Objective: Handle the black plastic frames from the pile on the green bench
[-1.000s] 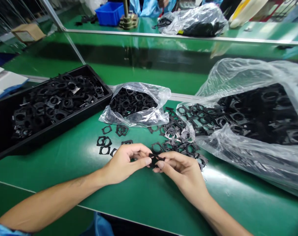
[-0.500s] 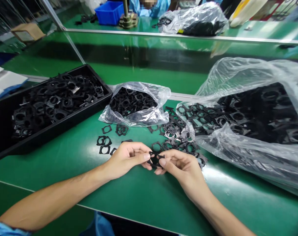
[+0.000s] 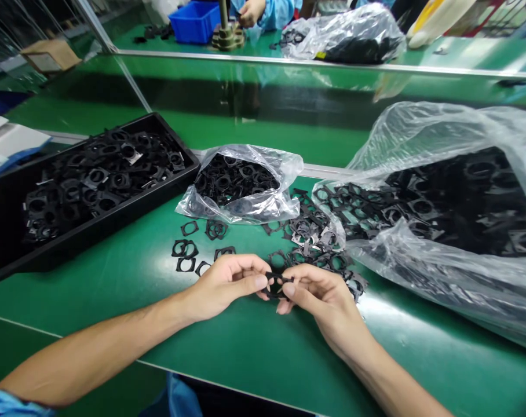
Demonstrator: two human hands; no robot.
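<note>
Between my two hands is a small black frame with a round opening (image 3: 277, 296), held just above the green table. My left hand (image 3: 234, 282) pinches its left side between thumb and fingers. On the opposite side my right hand (image 3: 319, 292) grips it, thumb across the near face. Several similar black frames (image 3: 185, 249) lie loose beyond my left hand. A heap of them (image 3: 309, 231) spreads just past my right hand, spilling from a large clear plastic bag (image 3: 419, 255).
A black tray (image 3: 115, 217) full of such frames stands at the left. A smaller clear bag (image 3: 263, 214) of them lies at the centre back. Across a clear partition are a blue bin (image 3: 193, 23), a metal stand (image 3: 226, 37), another filled bag (image 3: 354, 35) and a co-worker's hand (image 3: 251, 11).
My hands stay almost in place, the fingers shifting slightly around the black frame. Across the partition, the co-worker's hand has come into view beside the metal stand.
</note>
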